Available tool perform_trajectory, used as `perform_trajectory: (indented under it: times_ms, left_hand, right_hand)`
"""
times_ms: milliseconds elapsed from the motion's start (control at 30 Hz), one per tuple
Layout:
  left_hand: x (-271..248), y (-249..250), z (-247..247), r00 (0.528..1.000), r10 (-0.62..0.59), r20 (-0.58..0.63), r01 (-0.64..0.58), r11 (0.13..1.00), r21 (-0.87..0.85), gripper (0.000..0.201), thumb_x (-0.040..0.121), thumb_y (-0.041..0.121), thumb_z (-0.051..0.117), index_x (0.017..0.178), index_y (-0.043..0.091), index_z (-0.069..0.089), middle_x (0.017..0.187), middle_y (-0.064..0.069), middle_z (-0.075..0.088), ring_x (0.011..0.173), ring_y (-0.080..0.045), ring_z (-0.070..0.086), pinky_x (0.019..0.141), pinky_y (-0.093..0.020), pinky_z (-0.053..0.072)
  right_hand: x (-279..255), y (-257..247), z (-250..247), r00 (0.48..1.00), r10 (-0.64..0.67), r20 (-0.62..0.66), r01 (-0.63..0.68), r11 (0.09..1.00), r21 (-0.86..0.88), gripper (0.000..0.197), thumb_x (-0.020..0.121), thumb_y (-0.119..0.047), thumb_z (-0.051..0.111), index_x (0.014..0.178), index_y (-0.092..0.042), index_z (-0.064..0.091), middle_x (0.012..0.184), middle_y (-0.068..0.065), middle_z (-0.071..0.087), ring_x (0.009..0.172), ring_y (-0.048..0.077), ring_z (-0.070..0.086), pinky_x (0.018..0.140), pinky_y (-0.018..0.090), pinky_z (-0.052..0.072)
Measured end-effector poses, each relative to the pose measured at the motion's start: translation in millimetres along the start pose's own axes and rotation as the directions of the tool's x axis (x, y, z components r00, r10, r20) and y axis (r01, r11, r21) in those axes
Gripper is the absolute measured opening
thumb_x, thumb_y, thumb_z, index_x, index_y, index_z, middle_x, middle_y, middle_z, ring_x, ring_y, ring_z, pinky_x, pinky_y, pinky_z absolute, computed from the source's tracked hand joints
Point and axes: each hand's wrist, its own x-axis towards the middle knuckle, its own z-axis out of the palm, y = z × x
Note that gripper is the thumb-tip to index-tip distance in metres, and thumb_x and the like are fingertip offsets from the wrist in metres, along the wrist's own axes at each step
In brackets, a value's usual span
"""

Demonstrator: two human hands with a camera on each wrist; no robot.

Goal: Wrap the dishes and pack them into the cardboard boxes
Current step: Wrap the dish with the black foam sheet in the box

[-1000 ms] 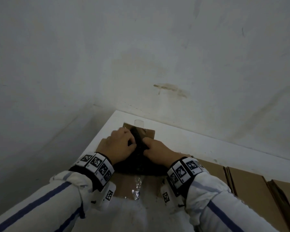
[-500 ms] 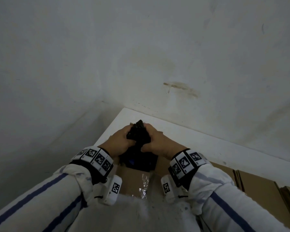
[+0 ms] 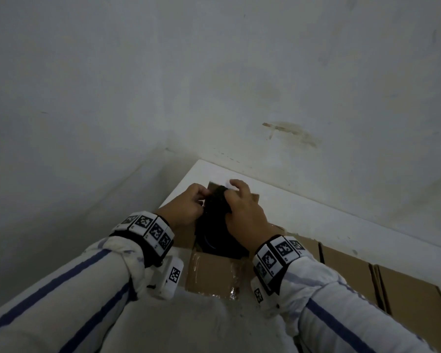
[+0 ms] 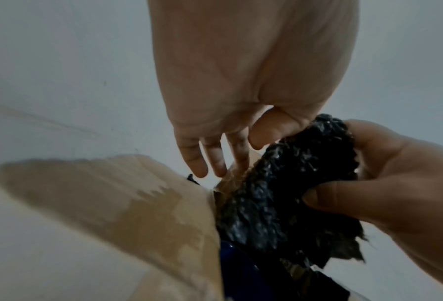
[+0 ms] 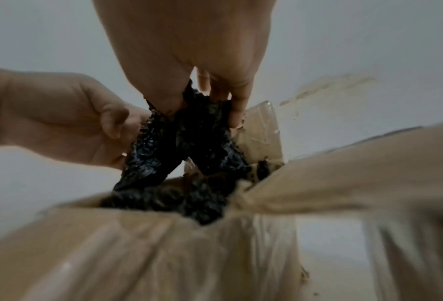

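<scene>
Two hands on black crinkled wrapping [image 3: 215, 200], bunched above open cardboard box [image 3: 214, 273] on white tabletop [image 3: 303, 207]. Left hand [image 3: 186, 207] pinching one gathered edge; right hand [image 3: 242, 210] fingers [image 5: 237, 110] curled around other. Probably light, soft, slippery film; dark blue dish [image 4: 241, 270] beneath likely fragile. Best gripped under dish, not by wrap.

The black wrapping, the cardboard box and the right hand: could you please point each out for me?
black wrapping [image 4: 287, 179]: left wrist view, crinkled middle.
cardboard box [image 3: 214, 273]: head view, taped near flap.
right hand [image 3: 245, 212]: head view, back of hand.
</scene>
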Motion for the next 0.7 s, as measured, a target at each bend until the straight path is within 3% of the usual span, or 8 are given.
perform_trajectory:
  times_ms: [100, 167, 233, 333, 433, 500, 633, 700]
  left_hand:
    - [13, -2, 1, 0.998, 0.010, 0.058, -0.012, 0.999, 0.031, 0.043, 0.088, -0.019, 0.041, 0.123, 0.006, 0.041, 0.127, -0.009, 0.048, 0.116, -0.020, 0.048, 0.087, -0.022, 0.047]
    - [20, -3, 0, 0.998, 0.002, 0.070, -0.007, 0.998, 0.068, 0.045, 0.089, -0.017, 0.040, 0.130, 0.001, 0.039, 0.133, -0.012, 0.047, 0.124, -0.021, 0.046, 0.094, -0.024, 0.042]
    - [24, -4, -1, 0.995, -0.020, 0.094, 0.013, 0.996, 0.083, 0.050, 0.087, -0.021, 0.040, 0.132, 0.002, 0.039, 0.135, -0.011, 0.044, 0.130, -0.021, 0.042, 0.094, -0.023, 0.040]
    - [26, -8, -8, 0.990, -0.026, 0.136, 0.006, 0.989, 0.147, 0.052, 0.081, -0.020, 0.043, 0.124, 0.010, 0.044, 0.128, -0.009, 0.050, 0.125, -0.021, 0.047, 0.092, -0.028, 0.046]
    - [27, -12, -14, 0.984, -0.009, 0.180, -0.041, 0.961, 0.272, 0.044, 0.079, -0.014, 0.053, 0.114, 0.013, 0.048, 0.125, -0.005, 0.053, 0.121, -0.016, 0.048, 0.090, -0.023, 0.044]
    - [29, -16, -13, 0.982, 0.031, 0.185, -0.110, 0.896, 0.431, 0.038, 0.077, -0.009, 0.062, 0.102, 0.017, 0.050, 0.125, -0.006, 0.051, 0.122, -0.019, 0.047, 0.095, -0.026, 0.042]
    - [32, -23, -4, 0.983, 0.116, 0.144, -0.185, 0.635, 0.750, 0.026, 0.072, 0.006, 0.065, 0.080, 0.024, 0.048, 0.114, -0.007, 0.045, 0.105, -0.028, 0.046, 0.089, -0.035, 0.043]
    - [31, -20, -2, 0.983, 0.137, 0.126, -0.179, 0.514, 0.839, 0.015, 0.077, 0.015, 0.062, 0.076, 0.024, 0.050, 0.107, -0.007, 0.047, 0.097, -0.028, 0.048, 0.083, -0.039, 0.046]
  right_hand:
    - [-4, 7, 8, 0.992, -0.118, 0.034, 0.119, 0.993, -0.021, 0.017, 0.084, -0.004, 0.052, 0.100, -0.002, 0.058, 0.143, 0.014, 0.039, 0.108, 0.036, 0.055, 0.063, 0.027, 0.038]
    - [-4, 7, 13, 0.986, -0.134, 0.096, 0.129, 0.990, 0.053, 0.017, 0.082, -0.004, 0.054, 0.097, -0.001, 0.059, 0.125, 0.016, 0.049, 0.099, 0.035, 0.055, 0.064, 0.029, 0.042]
    - [-3, 4, 18, 0.987, -0.089, 0.131, 0.072, 0.989, 0.129, 0.022, 0.080, -0.004, 0.056, 0.101, 0.000, 0.058, 0.111, 0.016, 0.052, 0.092, 0.031, 0.055, 0.069, 0.031, 0.042]
    - [-2, -5, 22, 0.979, 0.075, 0.191, -0.131, 0.943, 0.304, 0.031, 0.083, -0.008, 0.058, 0.112, -0.007, 0.048, 0.101, 0.010, 0.058, 0.085, 0.019, 0.055, 0.069, 0.026, 0.044]
    - [1, -13, 32, 0.953, 0.158, 0.258, -0.248, 0.897, 0.365, 0.036, 0.084, -0.010, 0.058, 0.116, -0.008, 0.042, 0.100, 0.011, 0.060, 0.087, 0.022, 0.059, 0.067, 0.024, 0.045]
    - [2, -16, 38, 0.928, 0.151, 0.339, -0.253, 0.927, 0.278, 0.028, 0.087, -0.010, 0.057, 0.111, -0.006, 0.043, 0.106, 0.014, 0.060, 0.090, 0.023, 0.058, 0.064, 0.020, 0.040]
    - [0, -14, 48, 0.891, 0.120, 0.439, -0.232, 0.949, 0.213, 0.023, 0.089, -0.010, 0.055, 0.110, -0.002, 0.050, 0.110, 0.018, 0.059, 0.098, 0.029, 0.058, 0.068, 0.024, 0.039]
    - [1, -11, 49, 0.876, 0.147, 0.459, -0.278, 0.932, 0.231, 0.010, 0.086, -0.018, 0.060, 0.093, -0.012, 0.055, 0.104, 0.016, 0.057, 0.092, 0.027, 0.056, 0.064, 0.022, 0.035]
